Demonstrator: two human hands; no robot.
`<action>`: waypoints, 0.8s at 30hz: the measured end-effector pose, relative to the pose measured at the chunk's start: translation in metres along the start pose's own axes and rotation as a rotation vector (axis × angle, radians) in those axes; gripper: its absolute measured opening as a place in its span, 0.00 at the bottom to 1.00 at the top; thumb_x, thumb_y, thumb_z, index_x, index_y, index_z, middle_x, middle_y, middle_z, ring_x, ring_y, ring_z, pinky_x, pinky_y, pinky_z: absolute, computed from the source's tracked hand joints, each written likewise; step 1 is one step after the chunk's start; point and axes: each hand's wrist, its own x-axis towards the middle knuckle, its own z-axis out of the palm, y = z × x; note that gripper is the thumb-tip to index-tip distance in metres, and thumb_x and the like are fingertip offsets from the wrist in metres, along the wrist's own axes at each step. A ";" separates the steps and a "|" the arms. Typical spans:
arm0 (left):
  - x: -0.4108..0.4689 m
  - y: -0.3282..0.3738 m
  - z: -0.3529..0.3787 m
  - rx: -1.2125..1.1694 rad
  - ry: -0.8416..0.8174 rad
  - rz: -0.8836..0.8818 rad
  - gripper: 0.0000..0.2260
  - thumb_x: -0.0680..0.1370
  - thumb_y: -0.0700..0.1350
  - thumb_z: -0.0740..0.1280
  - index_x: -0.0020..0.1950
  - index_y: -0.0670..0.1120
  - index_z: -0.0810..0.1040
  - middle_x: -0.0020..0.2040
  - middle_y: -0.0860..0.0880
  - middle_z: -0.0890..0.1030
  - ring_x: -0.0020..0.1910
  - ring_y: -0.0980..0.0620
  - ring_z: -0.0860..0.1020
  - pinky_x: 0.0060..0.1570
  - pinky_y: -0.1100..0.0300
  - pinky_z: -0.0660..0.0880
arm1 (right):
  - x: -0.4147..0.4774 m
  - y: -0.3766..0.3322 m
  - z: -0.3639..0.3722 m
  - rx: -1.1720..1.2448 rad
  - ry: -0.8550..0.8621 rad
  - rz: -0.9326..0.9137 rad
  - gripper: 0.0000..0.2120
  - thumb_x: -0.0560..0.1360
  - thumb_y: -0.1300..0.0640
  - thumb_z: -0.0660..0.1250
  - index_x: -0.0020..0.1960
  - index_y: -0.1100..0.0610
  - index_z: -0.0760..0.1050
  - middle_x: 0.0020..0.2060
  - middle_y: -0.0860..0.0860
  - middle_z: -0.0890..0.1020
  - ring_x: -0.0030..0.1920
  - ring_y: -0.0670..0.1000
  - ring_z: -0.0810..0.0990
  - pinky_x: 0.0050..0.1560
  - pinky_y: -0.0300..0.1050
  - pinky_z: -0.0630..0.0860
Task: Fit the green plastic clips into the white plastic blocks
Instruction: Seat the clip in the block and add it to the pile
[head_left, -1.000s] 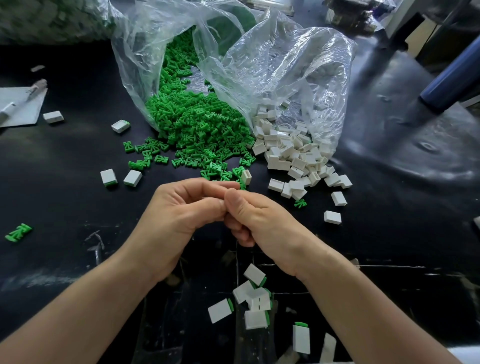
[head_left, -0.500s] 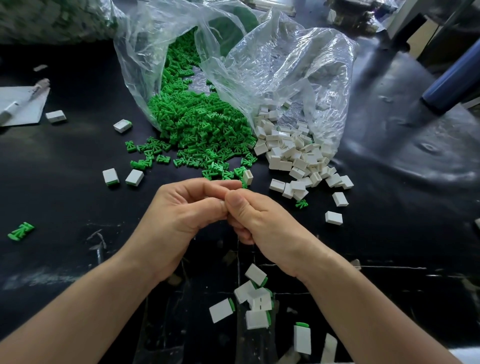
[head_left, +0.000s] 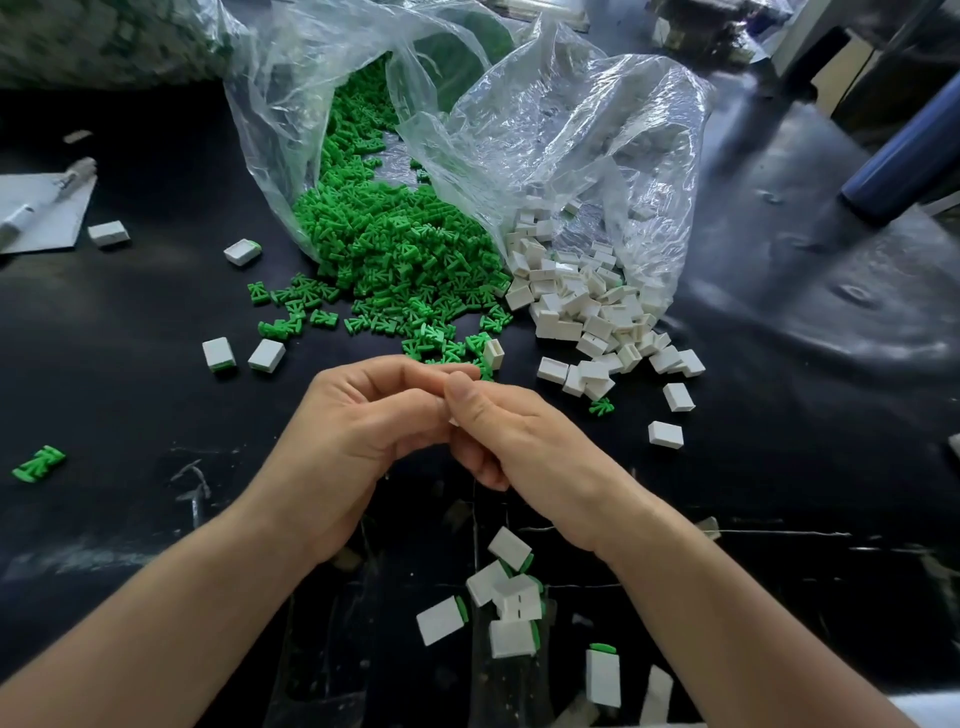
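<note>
My left hand and my right hand meet fingertip to fingertip above the black table, both with curled fingers. Together they pinch a small white block; only a sliver of it shows and any clip in it is hidden. Loose green clips spill from a clear bag just beyond the hands. White blocks spill from a second clear bag to the right of them. Several blocks with green clips fitted lie near me, below my wrists.
The two clear plastic bags lie open at the back. Single blocks and a green clip are scattered to the left. A white sheet with a pen sits at the far left, and a blue cylinder at the right.
Both hands stay pressed together in the same spot; only small finger movements show around the pinched piece.
</note>
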 end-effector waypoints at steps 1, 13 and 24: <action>0.000 0.000 0.000 0.002 -0.005 0.002 0.05 0.65 0.36 0.66 0.35 0.37 0.82 0.42 0.36 0.82 0.34 0.45 0.81 0.37 0.60 0.78 | 0.000 0.000 -0.002 -0.028 -0.010 0.004 0.24 0.72 0.37 0.51 0.38 0.56 0.74 0.26 0.44 0.70 0.28 0.43 0.66 0.32 0.36 0.65; -0.001 0.004 -0.003 0.186 -0.039 -0.025 0.07 0.60 0.41 0.76 0.36 0.46 0.84 0.32 0.46 0.82 0.29 0.55 0.78 0.26 0.66 0.72 | 0.010 0.012 -0.027 -0.485 0.514 -0.176 0.10 0.76 0.56 0.65 0.56 0.53 0.78 0.36 0.42 0.73 0.34 0.39 0.70 0.40 0.32 0.67; -0.011 0.004 0.006 0.447 -0.438 -0.227 0.10 0.65 0.50 0.71 0.41 0.45 0.83 0.36 0.43 0.83 0.24 0.57 0.75 0.23 0.74 0.65 | 0.019 0.022 -0.021 -0.799 0.438 -0.172 0.23 0.77 0.63 0.60 0.70 0.50 0.66 0.66 0.48 0.68 0.63 0.49 0.69 0.60 0.43 0.66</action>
